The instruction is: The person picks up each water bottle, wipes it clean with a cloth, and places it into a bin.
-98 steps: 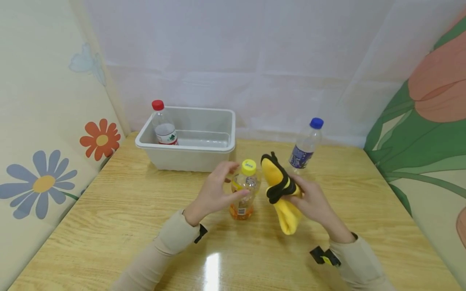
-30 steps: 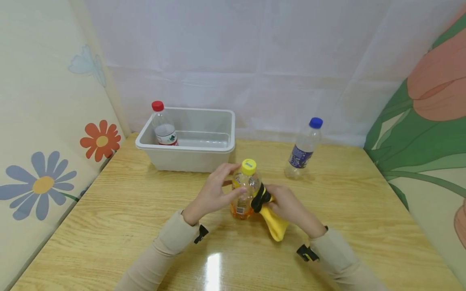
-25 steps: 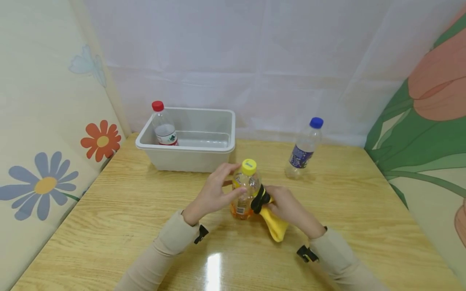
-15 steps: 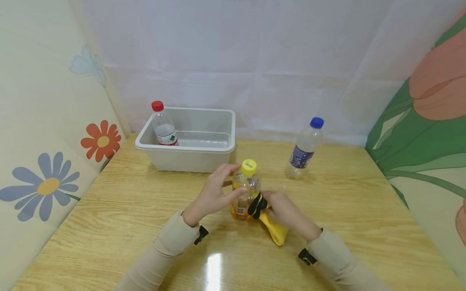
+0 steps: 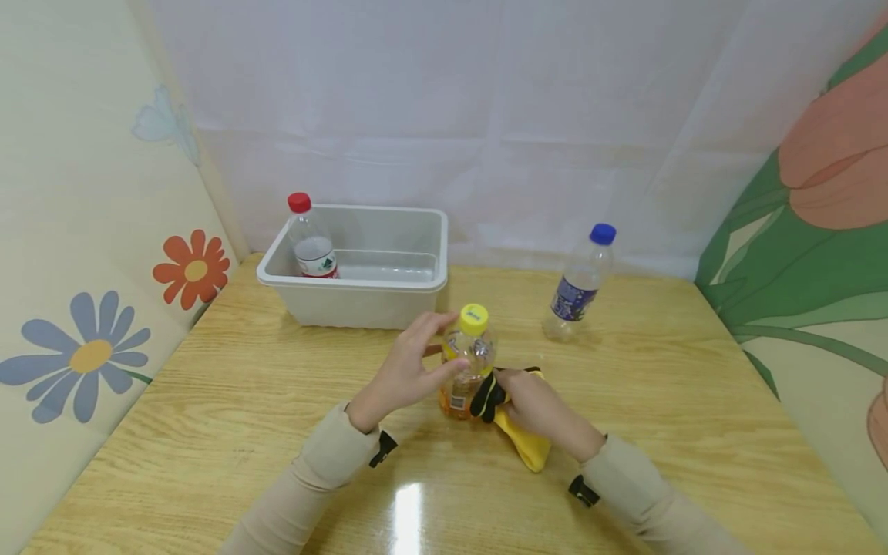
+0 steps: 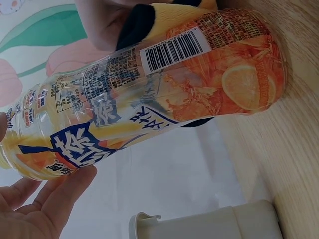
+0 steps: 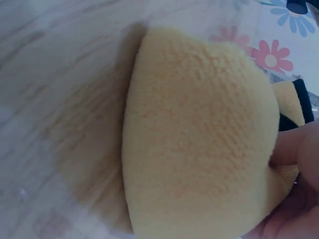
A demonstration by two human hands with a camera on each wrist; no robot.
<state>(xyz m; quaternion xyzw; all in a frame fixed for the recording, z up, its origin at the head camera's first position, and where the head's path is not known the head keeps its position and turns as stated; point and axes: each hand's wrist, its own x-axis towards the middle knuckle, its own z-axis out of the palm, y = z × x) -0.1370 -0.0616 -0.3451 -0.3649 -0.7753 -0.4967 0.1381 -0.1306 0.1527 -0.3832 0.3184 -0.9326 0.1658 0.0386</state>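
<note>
A clear drink bottle (image 5: 479, 351) with a yellow cap and orange-printed label stands upright on the table. My left hand (image 5: 401, 376) holds its upper part between thumb and fingers, and the left wrist view shows those fingers near the bottle's shoulder. In my right hand (image 5: 544, 402) is a bunched yellow cloth (image 5: 529, 447) with black edging, gripped and pressed against the bottle's lower right side. Up close in the right wrist view, the fleecy cloth (image 7: 199, 139) hangs out of the hand and hides most of what lies beyond.
Behind the left hand stands a light grey plastic bin (image 5: 361, 304), a red-capped bottle (image 5: 315, 250) leaning inside its left end. At the back right, a blue-capped bottle (image 5: 574, 297) with a purple label is on the wooden table (image 5: 694, 401). A white sheet hangs behind.
The right hand has brought the cloth leftward from beside the bottle onto its side, then slid slightly lower. The left hand has closed in on the bottle and since stayed put.
</note>
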